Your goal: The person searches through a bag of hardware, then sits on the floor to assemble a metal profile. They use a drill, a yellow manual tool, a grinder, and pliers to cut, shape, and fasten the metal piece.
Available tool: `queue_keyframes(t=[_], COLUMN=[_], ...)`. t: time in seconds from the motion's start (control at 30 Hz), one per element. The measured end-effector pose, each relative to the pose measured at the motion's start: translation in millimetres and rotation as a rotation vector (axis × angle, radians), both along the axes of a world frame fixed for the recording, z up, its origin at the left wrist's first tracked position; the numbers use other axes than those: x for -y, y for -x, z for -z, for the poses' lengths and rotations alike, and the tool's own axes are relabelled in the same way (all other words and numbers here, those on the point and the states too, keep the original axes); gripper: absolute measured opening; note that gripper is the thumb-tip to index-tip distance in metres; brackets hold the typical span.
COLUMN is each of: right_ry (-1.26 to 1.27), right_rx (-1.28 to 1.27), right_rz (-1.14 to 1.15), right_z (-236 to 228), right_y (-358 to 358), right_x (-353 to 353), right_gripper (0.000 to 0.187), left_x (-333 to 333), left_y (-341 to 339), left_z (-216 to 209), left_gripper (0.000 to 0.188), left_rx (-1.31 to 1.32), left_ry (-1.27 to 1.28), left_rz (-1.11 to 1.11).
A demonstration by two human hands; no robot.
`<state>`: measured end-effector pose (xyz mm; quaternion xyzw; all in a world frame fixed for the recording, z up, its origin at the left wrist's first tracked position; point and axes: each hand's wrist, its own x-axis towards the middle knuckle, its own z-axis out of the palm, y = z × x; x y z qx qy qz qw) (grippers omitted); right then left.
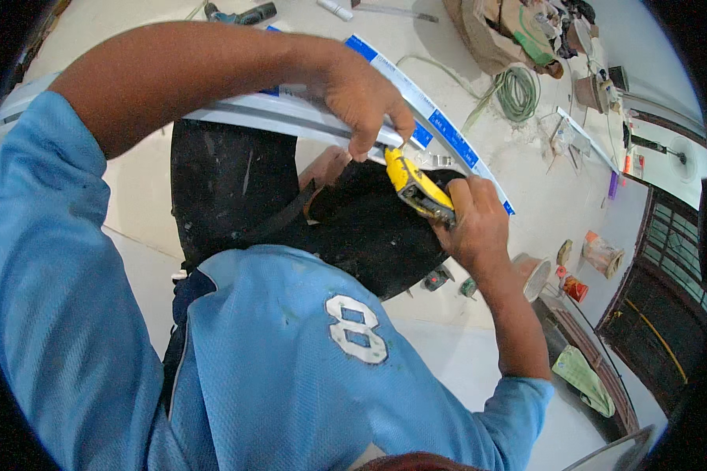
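Note:
My left hand reaches across from the left, thumb and fingers closed around the end of a long white channel strip with a grey groove. In my right hand is a yellow and dark grey hand tool, whose exact kind I cannot make out. Its yellow tip is close to the strip's end; whether they touch is not clear. The strip lies across my dark trousers, partly covered by my left forearm. Just beyond my hands runs another long white strip with blue printed film.
A cordless power tool lies at the far left. Beyond the strips are a coil of green cable and a brown sack. On the right stand a pale bucket, a red can and a dark door.

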<state>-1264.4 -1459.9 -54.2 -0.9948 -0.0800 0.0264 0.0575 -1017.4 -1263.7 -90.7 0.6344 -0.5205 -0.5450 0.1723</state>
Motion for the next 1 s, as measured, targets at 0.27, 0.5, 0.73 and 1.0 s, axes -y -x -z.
queue_keyframes(t=[0.27,0.5,0.73,1.0], right_ry=[0.149,0.061,0.091,-0.12], right_rx=[-0.609,-0.708,-0.475,-0.343], right_rz=[0.25,0.316,0.317,0.166], right_z=[-68,-83,-34,-16], right_y=[-4,-8,0,-6], right_x=[-21,-33,-19,-10], right_gripper=[0.049,0.062,0.043,0.044], left_x=[10,5,0,-4], left_y=[-4,-3,-2,-5], left_z=[-2,1,-2,-3], left_gripper=[0.104,0.1,0.077,0.102], left_rx=[-0.026,-0.025,0.001,0.015], left_ry=[-0.109,-0.037,0.025,0.047], left_rz=[0.063,0.086,0.062,0.099])
